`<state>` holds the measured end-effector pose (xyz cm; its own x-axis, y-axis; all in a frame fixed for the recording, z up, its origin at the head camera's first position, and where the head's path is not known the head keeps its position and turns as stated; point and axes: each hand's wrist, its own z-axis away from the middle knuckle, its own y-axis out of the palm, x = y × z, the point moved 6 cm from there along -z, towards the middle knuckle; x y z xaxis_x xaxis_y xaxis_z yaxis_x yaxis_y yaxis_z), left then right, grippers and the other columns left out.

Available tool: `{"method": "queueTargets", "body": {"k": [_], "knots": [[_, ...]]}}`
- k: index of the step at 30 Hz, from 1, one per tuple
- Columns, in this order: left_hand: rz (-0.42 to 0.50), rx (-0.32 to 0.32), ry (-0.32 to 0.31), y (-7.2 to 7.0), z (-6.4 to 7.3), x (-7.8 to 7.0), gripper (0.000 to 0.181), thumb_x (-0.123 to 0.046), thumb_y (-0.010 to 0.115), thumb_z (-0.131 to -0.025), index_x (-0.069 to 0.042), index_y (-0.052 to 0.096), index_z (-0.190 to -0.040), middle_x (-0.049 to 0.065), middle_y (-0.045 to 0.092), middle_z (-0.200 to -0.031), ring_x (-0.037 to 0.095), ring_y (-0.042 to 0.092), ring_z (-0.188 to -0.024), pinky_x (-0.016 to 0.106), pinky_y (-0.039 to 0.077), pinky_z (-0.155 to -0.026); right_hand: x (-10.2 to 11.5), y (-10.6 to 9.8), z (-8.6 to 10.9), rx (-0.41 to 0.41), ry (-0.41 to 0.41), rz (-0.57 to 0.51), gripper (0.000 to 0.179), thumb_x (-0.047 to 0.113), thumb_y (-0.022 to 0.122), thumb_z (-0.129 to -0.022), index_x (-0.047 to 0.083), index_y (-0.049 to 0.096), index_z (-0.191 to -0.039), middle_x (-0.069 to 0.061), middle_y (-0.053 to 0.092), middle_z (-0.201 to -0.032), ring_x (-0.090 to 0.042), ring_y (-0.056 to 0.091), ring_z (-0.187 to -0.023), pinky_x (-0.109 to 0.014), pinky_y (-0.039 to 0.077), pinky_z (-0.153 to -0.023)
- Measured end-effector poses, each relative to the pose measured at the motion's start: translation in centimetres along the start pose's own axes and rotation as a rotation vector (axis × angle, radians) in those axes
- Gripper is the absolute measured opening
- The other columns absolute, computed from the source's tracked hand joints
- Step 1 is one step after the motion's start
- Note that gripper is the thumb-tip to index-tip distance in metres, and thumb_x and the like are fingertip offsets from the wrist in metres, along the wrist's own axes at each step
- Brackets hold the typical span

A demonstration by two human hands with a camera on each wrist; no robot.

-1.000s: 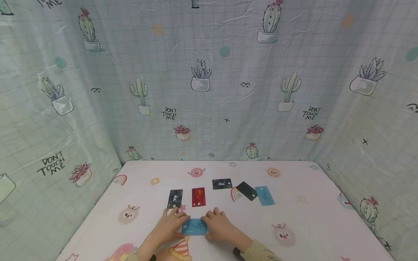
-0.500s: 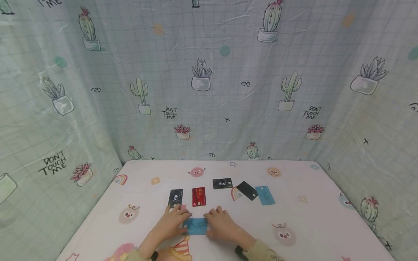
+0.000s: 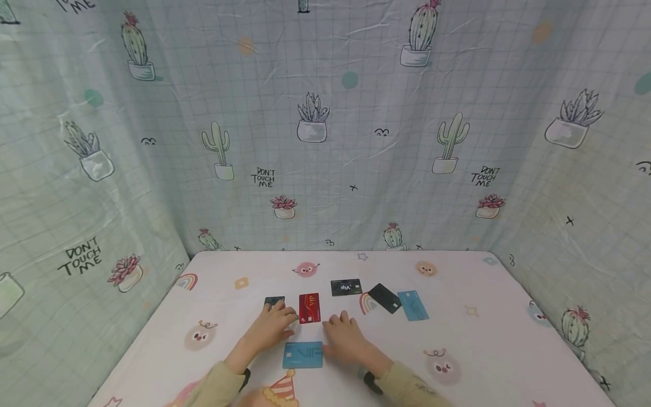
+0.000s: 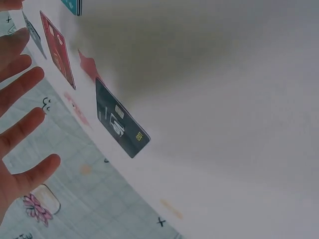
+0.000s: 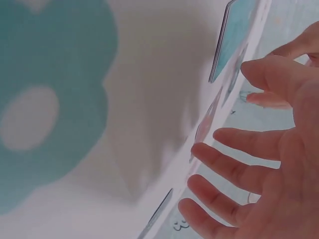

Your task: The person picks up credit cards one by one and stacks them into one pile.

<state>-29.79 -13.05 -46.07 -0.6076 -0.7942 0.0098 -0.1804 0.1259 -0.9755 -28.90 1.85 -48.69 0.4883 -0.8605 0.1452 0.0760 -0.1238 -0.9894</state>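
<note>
The left hand [image 3: 269, 327], fingers straight and spread with nothing held, lies over the near end of the flat black rectangular plastic card with white VIP lettering [image 3: 274, 300], which sits at the far left of the row on the white cloth-covered table printed with cartoon faces [image 3: 483, 339]. The right hand [image 3: 346, 338] is likewise open and empty, hovering just right of the glossy red plastic VIP card [image 3: 309, 308] and just beyond the light blue plastic VIP card [image 3: 303, 355] that lies alone nearest the person. These cards are thin, stiff and smooth, so lifting one off soft cloth probably goes best by pressing a fingertip on one short edge to tip the other up, or sliding it until a nail catches underneath; pinching from above would likely slip. In the left wrist view the black card lies flat with sharp corners. Further right sit 3 more cards: a dark VIP card [image 3: 346, 287], a matte black card set at an angle [image 3: 384, 298] and a teal blue card [image 3: 413, 305].
</note>
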Motion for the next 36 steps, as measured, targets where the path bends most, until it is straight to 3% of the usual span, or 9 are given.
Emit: {"method": "queueTargets", "body": {"k": [7, 13, 20, 28, 36], "knots": [[-0.023, -0.051, 0.015, 0.3, -1.4, 1.0, 0.031, -0.023, 0.072, -0.073, -0.013, 0.064, -0.1, 0.0, 0.064, -0.098, 0.018, 0.048, -0.088, 0.04, 0.043, -0.075, 0.0, -0.2, -1.3, -0.055, 0.002, -0.023, 0.05, 0.04, 0.065, -0.077, 0.012, 0.055, -0.118, -0.003, 0.056, -0.113, -0.02, 0.043, -0.096, -0.038, 0.043, -0.08], [0.004, -0.028, -0.023, 1.1, -2.6, 1.7, 0.033, -0.02, 0.069, -0.076, -0.012, 0.062, -0.108, 0.002, 0.064, -0.104, 0.019, 0.049, -0.092, 0.047, 0.045, -0.079, 0.3, -0.4, -2.5, -0.048, 0.017, -0.03, 0.05, 0.038, 0.064, -0.079, 0.014, 0.053, -0.122, -0.002, 0.054, -0.122, -0.021, 0.043, -0.102, -0.043, 0.043, -0.086], [0.02, -0.018, -0.021, 2.0, -3.5, 2.0, 0.038, -0.017, 0.066, -0.078, -0.014, 0.059, -0.115, 0.004, 0.062, -0.112, 0.02, 0.048, -0.091, 0.045, 0.044, -0.076, 0.7, -0.4, -3.5, -0.001, 0.007, -0.034, 0.048, 0.034, 0.061, -0.082, 0.017, 0.05, -0.126, 0.0, 0.052, -0.126, -0.02, 0.043, -0.103, -0.046, 0.041, -0.09], [0.06, 0.059, -0.074, 2.9, -4.0, 2.4, 0.042, -0.016, 0.062, -0.081, -0.016, 0.054, -0.123, 0.008, 0.055, -0.124, 0.032, 0.049, -0.106, 0.063, 0.038, -0.086, 0.7, 0.2, -4.0, 0.037, 0.019, -0.008, 0.049, 0.034, 0.059, -0.084, 0.02, 0.047, -0.129, 0.0, 0.049, -0.131, -0.027, 0.041, -0.117, -0.052, 0.036, -0.097], [0.032, 0.127, -0.082, 3.6, -3.9, 2.4, 0.043, -0.02, 0.062, -0.081, -0.016, 0.054, -0.123, 0.009, 0.052, -0.128, 0.033, 0.047, -0.107, 0.063, 0.036, -0.088, 0.6, 1.1, -4.4, 0.058, 0.013, 0.085, 0.045, 0.034, 0.059, -0.083, 0.026, 0.05, -0.126, 0.001, 0.049, -0.13, -0.029, 0.039, -0.122, -0.052, 0.035, -0.098]]}}
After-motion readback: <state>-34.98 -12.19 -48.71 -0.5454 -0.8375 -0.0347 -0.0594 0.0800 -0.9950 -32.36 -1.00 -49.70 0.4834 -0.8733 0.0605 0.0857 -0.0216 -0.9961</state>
